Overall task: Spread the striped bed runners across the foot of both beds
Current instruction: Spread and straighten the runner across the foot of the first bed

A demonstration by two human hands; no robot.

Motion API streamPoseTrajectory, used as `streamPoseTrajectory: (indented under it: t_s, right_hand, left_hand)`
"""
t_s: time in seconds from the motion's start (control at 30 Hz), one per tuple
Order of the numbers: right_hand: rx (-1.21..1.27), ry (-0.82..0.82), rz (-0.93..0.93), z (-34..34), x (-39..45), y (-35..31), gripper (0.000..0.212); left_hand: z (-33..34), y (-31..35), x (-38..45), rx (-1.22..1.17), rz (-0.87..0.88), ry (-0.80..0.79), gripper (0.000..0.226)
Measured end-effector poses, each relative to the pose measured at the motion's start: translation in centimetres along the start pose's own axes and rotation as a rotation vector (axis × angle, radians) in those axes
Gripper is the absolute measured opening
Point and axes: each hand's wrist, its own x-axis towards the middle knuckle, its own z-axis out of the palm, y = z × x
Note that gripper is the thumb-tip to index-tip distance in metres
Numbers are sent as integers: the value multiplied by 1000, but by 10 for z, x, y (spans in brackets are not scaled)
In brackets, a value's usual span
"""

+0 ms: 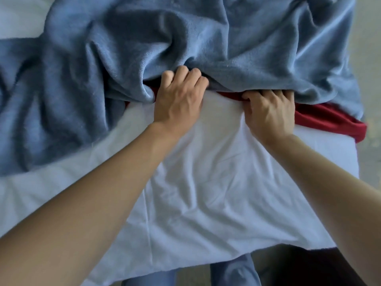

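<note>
both hands work at the middle of the frame, where a rumpled blue blanket [144, 48] meets the white sheet [206, 172] of the bed; the left hand [179, 98] has its fingers curled into the blanket's near edge, gripping a bunch of it just left of centre; the right hand [270, 114], at centre right, curls its fingers round a fold of red cloth [329, 118] that pokes out from under the blanket, though whether it also catches the blanket's hem i cannot tell; the red cloth runs as a narrow band from between the hands toward the right edge, mostly buried under the blue; no stripes show on it, so whether this is a runner is a guess, not a certainty; the step in hand looks like freeing or sorting the layers at this end of the bed, an early stage, since nothing lies spread flat; the next move likely calls for lifting the blanket clear with the left hand while the right draws the red cloth out without dragging the sheet into wrinkles.
</note>
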Motion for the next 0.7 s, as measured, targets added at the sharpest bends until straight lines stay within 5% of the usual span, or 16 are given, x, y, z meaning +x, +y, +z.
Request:
streamPoseTrajectory:
  t_s: [0.7]
  right_hand:
    - [133, 26, -114, -39, -155, 3, 13]
  left_hand:
    - [-20, 97, -92, -144, 54, -11, 14]
